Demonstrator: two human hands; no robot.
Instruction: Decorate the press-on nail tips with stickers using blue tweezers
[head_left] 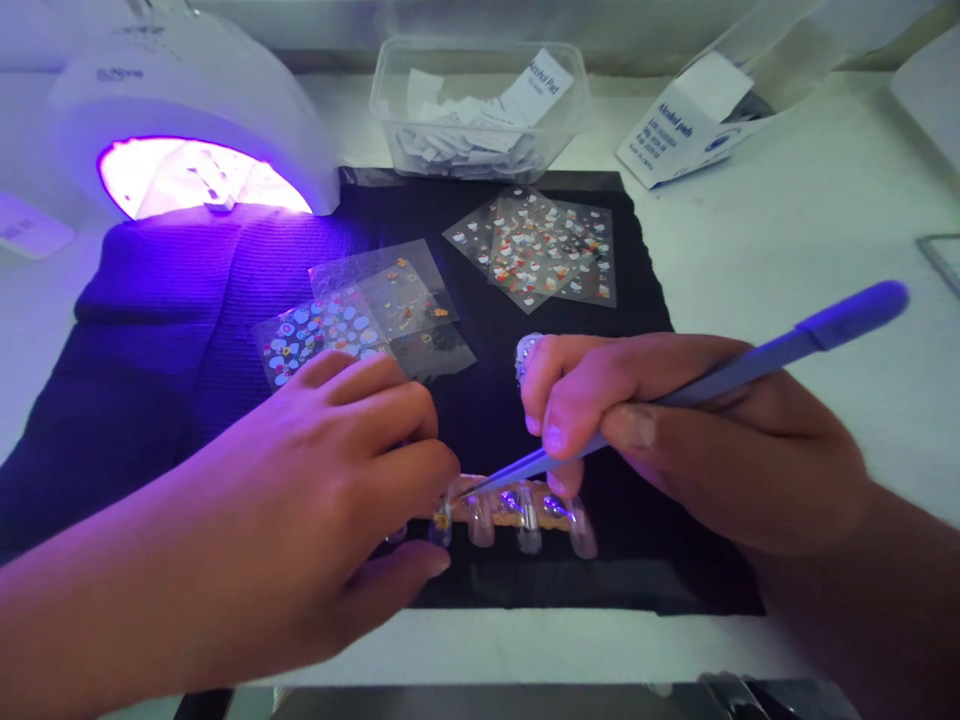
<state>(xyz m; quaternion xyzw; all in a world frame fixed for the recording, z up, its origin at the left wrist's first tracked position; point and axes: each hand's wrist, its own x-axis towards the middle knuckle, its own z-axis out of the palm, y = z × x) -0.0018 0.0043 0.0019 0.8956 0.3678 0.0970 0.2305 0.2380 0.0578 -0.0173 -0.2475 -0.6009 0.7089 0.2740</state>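
Right hand (697, 440) pinches slim, stiff tweezers (675, 400) mid-shaft; left hand (337, 480) closes on the strip of light, fragile nail tips (517, 515) just below its fingertips.

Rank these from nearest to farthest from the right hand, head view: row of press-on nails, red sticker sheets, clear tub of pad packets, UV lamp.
From the right hand:
1. Row of press-on nails, just below its fingertips.
2. Red sticker sheets, up the black mat.
3. Clear tub of pad packets, behind the mat.
4. UV lamp, far left corner.
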